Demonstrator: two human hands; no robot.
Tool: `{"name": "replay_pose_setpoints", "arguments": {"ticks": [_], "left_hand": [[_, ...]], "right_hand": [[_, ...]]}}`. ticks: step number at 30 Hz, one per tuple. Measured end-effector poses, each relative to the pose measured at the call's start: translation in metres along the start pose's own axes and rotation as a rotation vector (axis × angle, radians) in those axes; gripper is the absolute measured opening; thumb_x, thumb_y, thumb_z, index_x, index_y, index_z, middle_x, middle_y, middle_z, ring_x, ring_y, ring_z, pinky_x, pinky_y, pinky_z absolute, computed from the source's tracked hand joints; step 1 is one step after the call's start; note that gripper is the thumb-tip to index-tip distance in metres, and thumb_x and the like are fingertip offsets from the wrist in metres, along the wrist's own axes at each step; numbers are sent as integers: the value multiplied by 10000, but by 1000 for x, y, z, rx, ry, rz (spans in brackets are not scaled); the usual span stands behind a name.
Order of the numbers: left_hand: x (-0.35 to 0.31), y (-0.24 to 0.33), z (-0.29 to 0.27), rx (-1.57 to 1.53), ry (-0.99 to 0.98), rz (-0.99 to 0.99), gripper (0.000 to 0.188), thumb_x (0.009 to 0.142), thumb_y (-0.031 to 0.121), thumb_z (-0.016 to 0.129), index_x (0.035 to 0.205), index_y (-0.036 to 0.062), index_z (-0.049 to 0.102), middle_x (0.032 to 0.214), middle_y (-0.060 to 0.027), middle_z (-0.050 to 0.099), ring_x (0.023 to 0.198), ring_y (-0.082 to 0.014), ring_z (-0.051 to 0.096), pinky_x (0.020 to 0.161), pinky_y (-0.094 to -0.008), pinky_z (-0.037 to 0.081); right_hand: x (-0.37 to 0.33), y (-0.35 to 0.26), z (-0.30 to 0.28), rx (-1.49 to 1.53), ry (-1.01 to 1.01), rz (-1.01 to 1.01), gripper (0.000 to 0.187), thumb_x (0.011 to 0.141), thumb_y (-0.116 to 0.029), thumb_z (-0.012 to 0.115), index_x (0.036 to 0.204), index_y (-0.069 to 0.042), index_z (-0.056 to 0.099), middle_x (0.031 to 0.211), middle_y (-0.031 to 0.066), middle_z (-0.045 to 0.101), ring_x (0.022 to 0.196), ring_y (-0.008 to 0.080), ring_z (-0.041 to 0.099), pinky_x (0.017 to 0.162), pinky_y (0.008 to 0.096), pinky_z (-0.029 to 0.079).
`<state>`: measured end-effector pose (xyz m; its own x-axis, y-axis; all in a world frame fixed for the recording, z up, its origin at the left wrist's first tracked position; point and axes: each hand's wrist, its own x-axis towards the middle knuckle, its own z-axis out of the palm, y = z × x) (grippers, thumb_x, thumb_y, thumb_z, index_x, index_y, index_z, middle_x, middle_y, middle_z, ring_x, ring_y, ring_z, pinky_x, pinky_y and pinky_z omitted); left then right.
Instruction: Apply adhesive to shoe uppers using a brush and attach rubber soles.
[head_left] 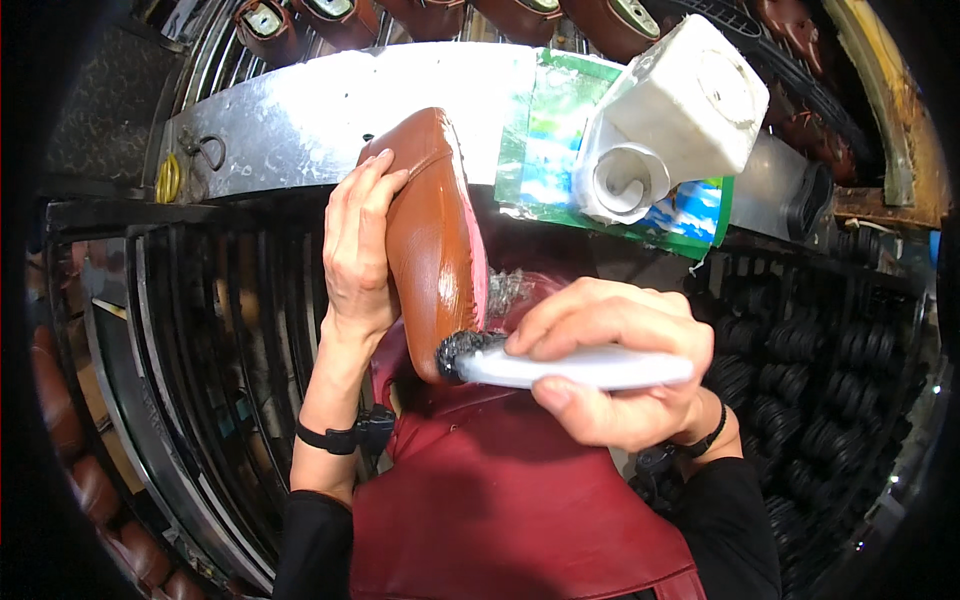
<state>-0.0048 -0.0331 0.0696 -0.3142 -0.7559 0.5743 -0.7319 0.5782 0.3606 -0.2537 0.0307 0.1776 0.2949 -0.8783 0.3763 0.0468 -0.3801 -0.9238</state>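
Note:
My left hand [360, 250] grips a brown leather shoe upper [425, 235] along its left side. The shoe is turned on its side over my lap, heel end against the metal bench edge and toe toward me. A white smear runs along its bottom edge, beside a strip of pink. In my right hand [630, 335] is a brush [600, 368] with a white handle, closed between thumb and fingers. Its dark bristles touch the shoe's edge near the toe. The sole side is mostly turned out of sight.
A cut white plastic jug [705, 95] lies tilted on a green and blue sheet [545, 130] on the metal bench [290, 115]. Brown shoes [345, 20] stand in a row behind it. Racks flank me, with black soles [800, 380] stacked at the right. A red apron [500, 510] covers my lap.

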Motion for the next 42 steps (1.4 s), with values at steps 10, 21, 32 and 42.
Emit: {"name": "replay_pose_setpoints", "arguments": {"ticks": [10, 21, 32, 42], "left_hand": [[83, -4, -32, -151, -212, -222, 585, 774, -38, 740, 1335, 23, 584, 1245, -209, 686, 1175, -399, 645, 1009, -458, 523], [119, -73, -28, -623, -394, -249, 1002, 586, -134, 864, 1507, 16, 498, 1401, -186, 632, 1302, -333, 634, 1098, -413, 510], [18, -54, -1, -1207, 31, -729, 882, 735, 209, 822, 1473, -145, 493, 1394, -254, 632, 1277, -334, 644, 1163, -419, 440], [-26, 1, -13, -1316, -192, -886, 852, 709, 271, 901, 1369, -169, 588, 1294, -285, 692, 1229, -351, 688, 1123, -434, 499]], "right_hand": [[81, -17, -31, -160, -13, -170, 205, 739, -118, 780, 869, 23, 707, 907, 217, 767, 747, 268, 726, 710, 364, 576], [87, 89, -52, -82, 210, 200, 242, 776, 12, 734, 1013, 62, 742, 1040, 131, 776, 918, 165, 725, 843, 315, 581], [-22, 105, -41, -303, 947, 284, 184, 999, -125, 764, 1054, 45, 719, 753, 46, 706, 577, 102, 647, 504, 235, 482], [-6, 76, -55, 674, 1037, 448, 316, 1051, -270, 666, 1042, 46, 666, 798, 168, 726, 535, 220, 671, 414, 329, 504]]}}
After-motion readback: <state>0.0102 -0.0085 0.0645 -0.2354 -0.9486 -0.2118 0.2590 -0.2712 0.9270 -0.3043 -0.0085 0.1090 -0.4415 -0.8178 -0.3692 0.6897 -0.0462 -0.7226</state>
